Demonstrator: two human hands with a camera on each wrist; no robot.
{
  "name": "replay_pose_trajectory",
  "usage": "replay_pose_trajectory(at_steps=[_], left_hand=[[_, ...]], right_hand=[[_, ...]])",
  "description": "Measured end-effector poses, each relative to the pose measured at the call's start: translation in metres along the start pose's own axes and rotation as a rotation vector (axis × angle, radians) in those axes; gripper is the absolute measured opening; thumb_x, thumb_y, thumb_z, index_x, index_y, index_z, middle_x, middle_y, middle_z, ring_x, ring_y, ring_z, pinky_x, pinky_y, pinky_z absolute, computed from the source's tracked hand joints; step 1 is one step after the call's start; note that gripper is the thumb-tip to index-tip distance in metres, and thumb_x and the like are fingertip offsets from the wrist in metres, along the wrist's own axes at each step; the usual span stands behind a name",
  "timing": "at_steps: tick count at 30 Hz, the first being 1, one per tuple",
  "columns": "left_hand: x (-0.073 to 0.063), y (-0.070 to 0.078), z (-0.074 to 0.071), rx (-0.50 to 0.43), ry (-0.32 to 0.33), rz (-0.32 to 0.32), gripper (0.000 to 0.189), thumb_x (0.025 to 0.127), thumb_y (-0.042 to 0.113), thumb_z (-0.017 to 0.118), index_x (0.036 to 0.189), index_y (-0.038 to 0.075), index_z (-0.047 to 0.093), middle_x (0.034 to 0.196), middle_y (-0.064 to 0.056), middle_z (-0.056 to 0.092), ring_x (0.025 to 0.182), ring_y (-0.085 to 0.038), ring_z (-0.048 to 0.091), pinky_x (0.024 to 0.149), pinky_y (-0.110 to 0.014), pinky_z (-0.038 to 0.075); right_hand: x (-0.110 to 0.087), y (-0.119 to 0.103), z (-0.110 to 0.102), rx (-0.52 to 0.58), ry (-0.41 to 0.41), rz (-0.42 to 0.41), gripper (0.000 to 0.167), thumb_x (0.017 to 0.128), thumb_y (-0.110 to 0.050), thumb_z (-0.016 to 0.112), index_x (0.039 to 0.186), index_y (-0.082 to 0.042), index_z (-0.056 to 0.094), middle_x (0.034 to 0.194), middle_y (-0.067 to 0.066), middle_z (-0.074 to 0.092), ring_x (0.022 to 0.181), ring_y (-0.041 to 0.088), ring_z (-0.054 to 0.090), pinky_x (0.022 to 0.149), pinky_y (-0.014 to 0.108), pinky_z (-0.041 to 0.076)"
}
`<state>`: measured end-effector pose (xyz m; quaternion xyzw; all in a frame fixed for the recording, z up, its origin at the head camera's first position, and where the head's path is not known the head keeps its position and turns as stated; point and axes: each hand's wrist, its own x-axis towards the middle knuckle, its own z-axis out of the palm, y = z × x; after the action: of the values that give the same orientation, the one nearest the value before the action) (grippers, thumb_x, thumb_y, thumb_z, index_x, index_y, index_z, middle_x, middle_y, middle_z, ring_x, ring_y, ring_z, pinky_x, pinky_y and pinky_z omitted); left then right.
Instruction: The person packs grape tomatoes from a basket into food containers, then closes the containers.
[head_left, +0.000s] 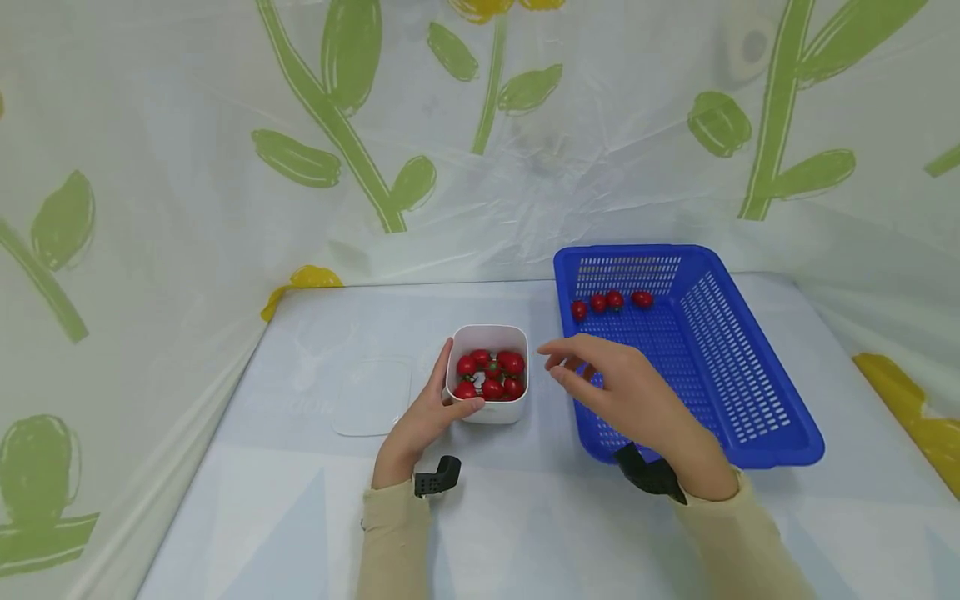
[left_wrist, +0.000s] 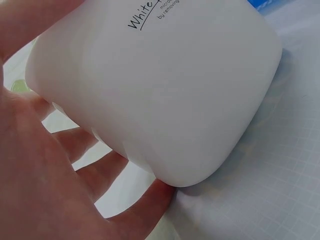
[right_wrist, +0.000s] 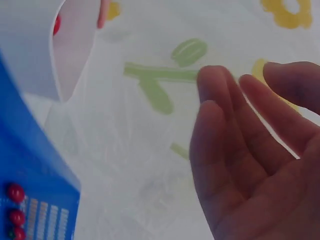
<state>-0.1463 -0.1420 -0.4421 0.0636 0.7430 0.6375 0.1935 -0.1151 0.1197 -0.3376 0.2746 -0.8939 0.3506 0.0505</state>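
A white square container (head_left: 504, 412) holds several cherry tomatoes (head_left: 492, 389), some with green stems. My left hand (head_left: 427, 421) grips it, fingers along the left wall and thumb over the front rim. In the left wrist view, dark lettering marks the container's wall (left_wrist: 165, 95). Just right of the container, my right hand (head_left: 622, 383) hovers over the left side of a blue basket (head_left: 757, 400). Its fingers are loosely bent, with nothing between them in the right wrist view. More cherry tomatoes (head_left: 615, 300) lie at the basket's far left end.
A clear flat lid (head_left: 372, 397) lies on the table (head_left: 300, 467) left of the container. Behind the table hangs a pale plastic sheet (head_left: 600, 167) printed with green leaves and yellow flowers. The basket's perforated walls rise around its floor.
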Motion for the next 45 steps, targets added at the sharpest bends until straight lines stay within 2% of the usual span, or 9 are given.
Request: replay_pose_trajectory(at_steps=[4,7,11,17,26,35,39,45], left_hand=[[-0.001,0.0,-0.001,0.0,-0.004,0.008,0.093,0.077,0.033,0.07,0.14,0.042,0.002,0.147,0.009,0.007,0.132,-0.018,0.013,0.101,-0.05,0.022],[-0.001,0.0,-0.001,-0.006,-0.004,0.013,0.093,0.077,0.032,0.07,0.14,0.042,0.002,0.147,0.01,0.007,0.131,-0.018,0.013,0.101,-0.05,0.021],[-0.001,0.0,-0.001,-0.008,-0.006,0.012,0.093,0.077,0.033,0.07,0.14,0.043,0.002,0.147,0.01,0.007,0.131,-0.019,0.013,0.101,-0.049,0.02],[-0.001,0.001,-0.001,-0.009,-0.002,-0.007,0.091,0.077,0.034,0.069,0.139,0.046,0.003,0.146,0.011,0.009,0.13,-0.02,0.019,0.102,-0.048,0.021],[-0.002,0.001,-0.001,-0.025,-0.015,0.017,0.092,0.078,0.032,0.069,0.14,0.043,0.002,0.148,0.007,0.007,0.129,-0.024,0.021,0.101,-0.049,0.02],[-0.003,0.001,-0.002,-0.034,-0.017,0.003,0.093,0.078,0.03,0.069,0.14,0.042,0.001,0.147,0.009,0.006,0.13,-0.024,0.018,0.101,-0.051,0.02],[-0.003,0.001,-0.001,-0.035,-0.016,-0.001,0.093,0.077,0.031,0.069,0.141,0.042,0.001,0.148,0.007,0.005,0.13,-0.025,0.02,0.1,-0.052,0.02],[-0.003,-0.001,0.0,-0.045,-0.009,0.014,0.093,0.078,0.027,0.069,0.141,0.041,0.002,0.148,0.009,0.005,0.131,-0.022,0.017,0.1,-0.05,0.022]], right_hand=[[0.006,0.014,-0.012,-0.043,0.002,-0.014,0.028,0.087,-0.018,0.058,0.115,-0.019,0.059,0.098,-0.01,0.061,0.08,0.004,0.053,0.065,0.023,0.048],[0.012,0.031,-0.019,-0.078,-0.008,0.011,0.026,0.088,-0.021,0.058,0.114,-0.02,0.059,0.1,-0.008,0.061,0.084,0.006,0.054,0.068,0.026,0.048],[0.017,0.063,-0.025,-0.121,-0.032,0.093,0.025,0.089,-0.027,0.056,0.113,-0.021,0.06,0.1,-0.004,0.062,0.083,0.011,0.055,0.07,0.031,0.049],[0.019,0.107,-0.029,-0.099,-0.111,0.253,0.028,0.091,-0.028,0.051,0.115,-0.015,0.058,0.103,0.006,0.061,0.086,0.022,0.057,0.074,0.041,0.049],[0.02,0.164,-0.032,-0.104,-0.194,0.359,0.029,0.091,-0.021,0.051,0.115,-0.005,0.057,0.112,0.013,0.055,0.098,0.029,0.052,0.08,0.047,0.045],[0.029,0.195,-0.037,-0.166,-0.21,0.351,0.036,0.086,-0.009,0.053,0.119,0.006,0.051,0.12,0.026,0.047,0.113,0.041,0.039,0.091,0.055,0.031],[0.03,0.208,-0.037,-0.187,-0.193,0.396,0.046,0.085,-0.01,0.053,0.125,0.01,0.042,0.124,0.032,0.038,0.117,0.046,0.03,0.094,0.057,0.025],[0.032,0.218,-0.039,-0.171,-0.191,0.47,0.052,0.087,-0.01,0.051,0.13,0.012,0.032,0.128,0.038,0.025,0.118,0.05,0.023,0.093,0.06,0.023]])
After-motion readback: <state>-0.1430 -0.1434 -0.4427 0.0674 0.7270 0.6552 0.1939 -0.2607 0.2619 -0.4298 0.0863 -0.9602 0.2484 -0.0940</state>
